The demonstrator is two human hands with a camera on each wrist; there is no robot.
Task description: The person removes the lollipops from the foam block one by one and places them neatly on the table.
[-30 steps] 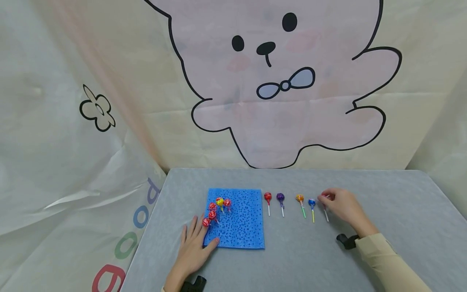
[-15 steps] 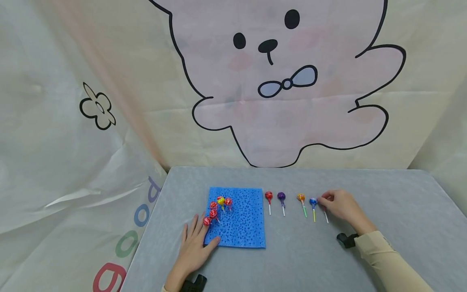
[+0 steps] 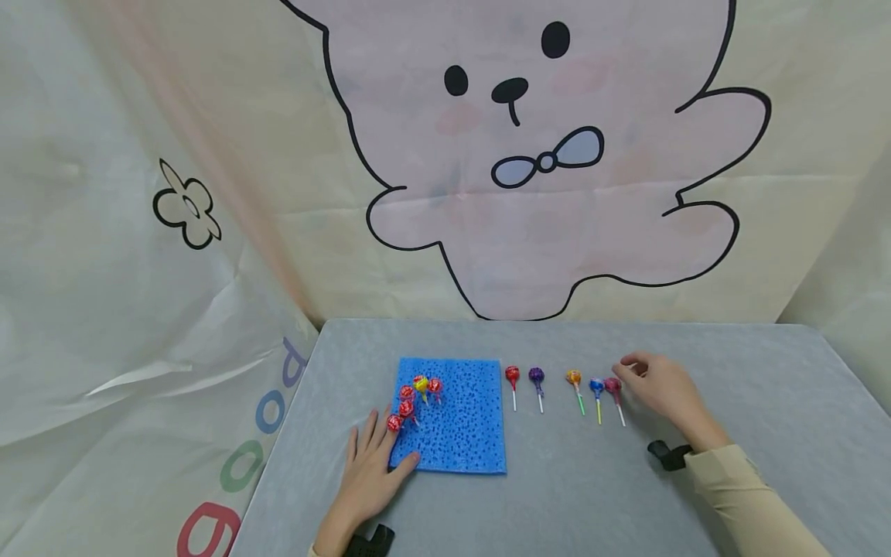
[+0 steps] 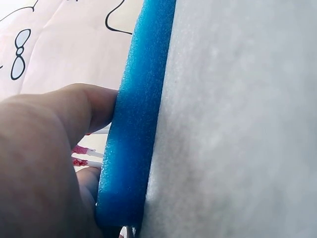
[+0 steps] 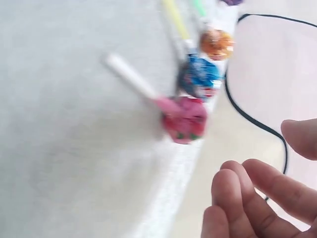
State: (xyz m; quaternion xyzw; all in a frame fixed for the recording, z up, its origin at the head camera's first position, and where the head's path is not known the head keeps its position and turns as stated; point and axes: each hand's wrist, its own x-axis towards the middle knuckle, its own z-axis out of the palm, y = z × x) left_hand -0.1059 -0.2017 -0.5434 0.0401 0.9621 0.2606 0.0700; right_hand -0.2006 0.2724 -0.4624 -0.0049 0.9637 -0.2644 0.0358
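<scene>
My left hand (image 3: 369, 472) rests with spread fingers on the lower left edge of a blue foam board (image 3: 462, 425); in the left wrist view the thumb lies against the side of the foam (image 4: 133, 119). Several lollipops stand stuck in the board's left part, red ones (image 3: 406, 408) and a yellow one (image 3: 421, 384). My right hand (image 3: 654, 387) hovers just right of a pink lollipop (image 3: 612, 386), holding nothing, fingers loosely bent and thumb apart. The pink lollipop (image 5: 183, 119) lies beside a blue one (image 5: 200, 77), their heads close together.
Left of the blue lollipop lie an orange one (image 3: 573, 378), a purple one (image 3: 536, 376) and a red one (image 3: 512, 375), in a row right of the board. All are on a grey table (image 3: 557, 495). Behind it hangs a cloth (image 3: 626, 232) with a cartoon bear.
My right hand has let go of the pink lollipop and drawn back slightly up and right. The pink lollipop was slid left toward the blue one. My left hand stays put.
</scene>
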